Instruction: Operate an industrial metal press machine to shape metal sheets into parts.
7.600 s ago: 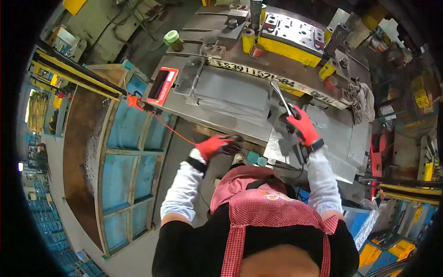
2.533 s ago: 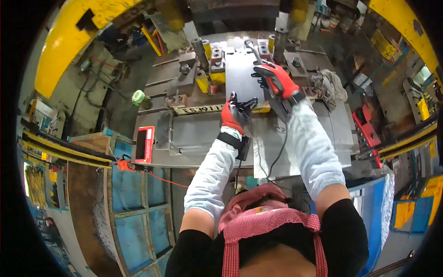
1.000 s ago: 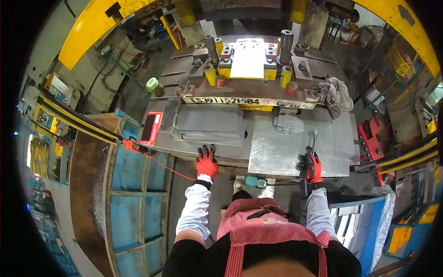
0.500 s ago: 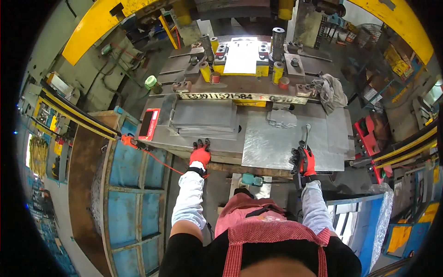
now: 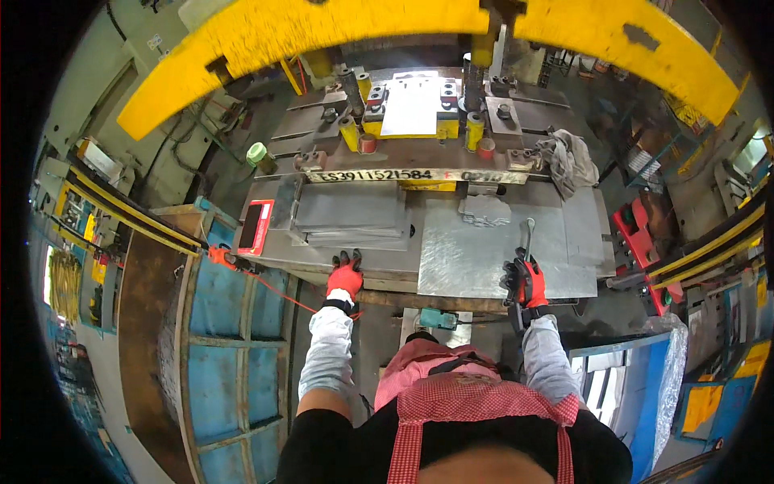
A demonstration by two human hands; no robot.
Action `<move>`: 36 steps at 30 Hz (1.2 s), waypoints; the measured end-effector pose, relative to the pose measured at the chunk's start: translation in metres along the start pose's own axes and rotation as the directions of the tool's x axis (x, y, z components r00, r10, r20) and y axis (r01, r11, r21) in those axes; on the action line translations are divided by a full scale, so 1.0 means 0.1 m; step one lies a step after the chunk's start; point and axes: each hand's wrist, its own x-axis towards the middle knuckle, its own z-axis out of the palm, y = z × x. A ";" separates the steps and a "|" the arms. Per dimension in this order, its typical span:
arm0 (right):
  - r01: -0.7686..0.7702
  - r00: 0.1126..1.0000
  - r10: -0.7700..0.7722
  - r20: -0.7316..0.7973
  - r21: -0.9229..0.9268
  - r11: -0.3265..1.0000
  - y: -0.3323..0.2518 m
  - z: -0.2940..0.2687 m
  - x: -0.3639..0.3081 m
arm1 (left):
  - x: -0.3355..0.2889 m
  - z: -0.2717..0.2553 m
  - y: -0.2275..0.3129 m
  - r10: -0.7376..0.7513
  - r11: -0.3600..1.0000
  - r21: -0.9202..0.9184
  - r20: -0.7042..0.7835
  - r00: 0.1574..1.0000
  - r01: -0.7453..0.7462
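Note:
My left hand (image 5: 345, 276), in a red glove with dark fingertips, rests on the front edge of the steel press table (image 5: 379, 260). Its fingers are spread and hold nothing. Behind it lies a stack of grey metal sheets (image 5: 351, 206). My right hand (image 5: 528, 284), gloved in red and black, is closed around a slim metal hand tool (image 5: 528, 235) whose rounded end points away from me. The tool is over a large shiny sheet metal plate (image 5: 463, 258). Farther back, a bright flat sheet (image 5: 409, 105) lies on the press die (image 5: 372, 129).
A yellow beam (image 5: 322, 24) arches overhead. A phone (image 5: 251, 227) lies on a red booklet at the table's left. Small grey metal pieces (image 5: 486, 211) sit on the plate, with a grey rag (image 5: 568, 161) at right. A blue-panelled bin (image 5: 218, 298) stands at left.
The yellow beam has come lower in the picture and shows more. The table and die have shifted slightly left in view. Both hands keep nearly the same places on the table.

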 end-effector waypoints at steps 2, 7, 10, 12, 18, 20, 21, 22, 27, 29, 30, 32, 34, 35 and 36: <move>0.006 0.999 -0.007 -0.032 -0.031 0.999 0.00 0.01 -0.01 | 0.00 -0.02 0.02 -0.007 1.000 -0.009 0.028 1.000 0.008; 0.005 0.998 -0.009 -0.055 -0.056 0.998 -0.02 0.02 -0.01 | 0.07 0.00 -0.01 -0.006 0.999 -0.031 0.091 0.996 0.009; 0.003 1.000 -0.004 -0.030 -0.046 0.999 -0.01 0.08 -0.02 | 0.15 0.12 -0.20 -0.022 0.997 -0.067 0.134 0.991 0.032; 0.024 1.000 -0.024 -0.006 -0.027 0.999 -0.01 0.03 -0.01 | 0.18 0.13 -0.14 -0.008 0.998 -0.060 0.136 0.991 0.016; 0.008 0.998 -0.012 -0.055 -0.072 0.997 0.01 0.11 -0.04 | 0.12 0.22 -0.25 0.011 0.999 0.031 0.027 1.000 -0.011; 0.008 0.999 -0.008 -0.041 -0.007 1.000 -0.03 0.01 -0.03 | 0.14 0.07 -0.03 0.009 0.999 -0.048 0.131 0.991 -0.002; -0.008 1.000 0.009 -0.020 0.025 1.000 -0.04 0.04 -0.04 | 0.10 0.09 -0.06 0.027 1.000 -0.014 0.065 0.998 -0.026; 0.014 1.000 -0.014 -0.011 0.019 1.000 -0.03 0.08 -0.03 | 0.07 0.10 -0.10 0.048 0.999 0.022 0.000 0.999 -0.048; 0.065 0.997 -0.066 -0.039 -0.010 0.998 -0.03 0.11 -0.06 | 0.08 0.15 -0.10 0.061 0.997 -0.051 -0.002 0.998 -0.061; 0.032 0.996 -0.036 -0.076 -0.057 0.998 -0.04 0.16 -0.05 | 0.07 0.14 -0.13 0.183 0.977 0.126 -0.108 0.977 -0.170; 0.028 0.996 -0.031 -0.079 -0.045 0.999 -0.04 0.19 -0.05 | 0.05 0.17 -0.14 0.134 0.988 0.089 -0.089 0.987 -0.126; 0.081 0.995 -0.084 -0.056 -0.057 0.995 0.00 0.11 -0.06 | -0.02 0.14 -0.06 0.041 0.999 0.018 -0.051 0.998 -0.040; 0.169 0.985 -0.171 -0.026 -0.079 0.982 -0.05 0.30 -0.11 | -0.05 0.00 -0.04 0.033 0.993 -0.113 0.009 0.999 -0.032; 0.196 0.980 -0.201 -0.007 -0.180 0.964 -0.17 0.51 -0.16 | -0.08 -0.01 -0.12 0.030 0.980 -0.195 0.005 1.000 -0.028; 0.229 0.972 -0.234 0.015 -0.275 0.934 -0.31 0.74 -0.20 | -0.06 -0.05 -0.17 0.031 0.961 -0.274 -0.003 1.000 -0.031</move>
